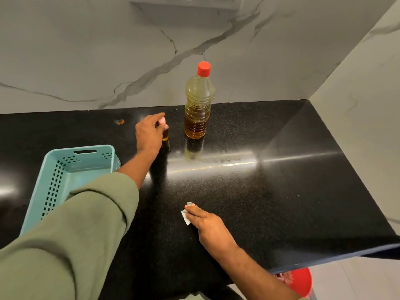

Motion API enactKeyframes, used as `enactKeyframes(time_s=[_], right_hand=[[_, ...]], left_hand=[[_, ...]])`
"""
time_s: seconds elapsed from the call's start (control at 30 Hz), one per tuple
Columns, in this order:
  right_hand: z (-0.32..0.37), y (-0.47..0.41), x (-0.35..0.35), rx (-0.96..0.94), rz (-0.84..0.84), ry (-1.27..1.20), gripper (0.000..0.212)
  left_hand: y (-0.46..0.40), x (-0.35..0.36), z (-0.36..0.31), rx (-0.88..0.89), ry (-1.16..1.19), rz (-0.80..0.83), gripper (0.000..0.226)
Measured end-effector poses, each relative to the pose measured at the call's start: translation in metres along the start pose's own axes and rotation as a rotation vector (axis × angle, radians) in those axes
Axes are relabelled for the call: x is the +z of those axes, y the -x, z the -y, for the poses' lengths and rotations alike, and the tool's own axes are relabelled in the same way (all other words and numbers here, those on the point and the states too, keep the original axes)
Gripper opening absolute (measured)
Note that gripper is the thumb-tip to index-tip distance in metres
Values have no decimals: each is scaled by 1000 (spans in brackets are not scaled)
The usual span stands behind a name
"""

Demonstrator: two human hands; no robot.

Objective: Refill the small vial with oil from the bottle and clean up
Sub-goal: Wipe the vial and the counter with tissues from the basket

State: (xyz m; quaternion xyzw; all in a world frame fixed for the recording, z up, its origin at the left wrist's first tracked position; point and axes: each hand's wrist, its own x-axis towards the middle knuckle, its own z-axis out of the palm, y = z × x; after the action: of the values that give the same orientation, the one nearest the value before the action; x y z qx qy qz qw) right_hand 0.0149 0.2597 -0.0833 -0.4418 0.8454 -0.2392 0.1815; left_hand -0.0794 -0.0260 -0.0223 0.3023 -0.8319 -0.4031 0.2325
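Note:
A clear plastic oil bottle with a red cap stands upright near the back of the black counter, about half full of amber oil. Just left of it stands the small vial with a pale pink cap and oil inside. My left hand is wrapped around the vial at its cap. Nearer the front edge, my right hand presses a small white tissue onto the counter; most of the tissue is hidden under the fingers.
A teal perforated plastic basket sits at the left, partly behind my green sleeve. A small orange speck lies near the marble back wall. A red bucket stands on the floor below the counter's front edge. A marble wall bounds the right side.

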Motion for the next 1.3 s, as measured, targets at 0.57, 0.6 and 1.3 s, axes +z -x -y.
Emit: enactKeyframes(time_s=[0.57,0.6,1.3], right_hand=[[5,-9,-4,1,-25,68,45],[5,-10,-5,-4,-27,79,43],[-5,56,7,-268,59,244,47]], left_hand=[[-5,-8,4,-104,46,56,42],[-5,-9,4,-108,45,58,42],[21,-22,-9,-74,2,27,62]])
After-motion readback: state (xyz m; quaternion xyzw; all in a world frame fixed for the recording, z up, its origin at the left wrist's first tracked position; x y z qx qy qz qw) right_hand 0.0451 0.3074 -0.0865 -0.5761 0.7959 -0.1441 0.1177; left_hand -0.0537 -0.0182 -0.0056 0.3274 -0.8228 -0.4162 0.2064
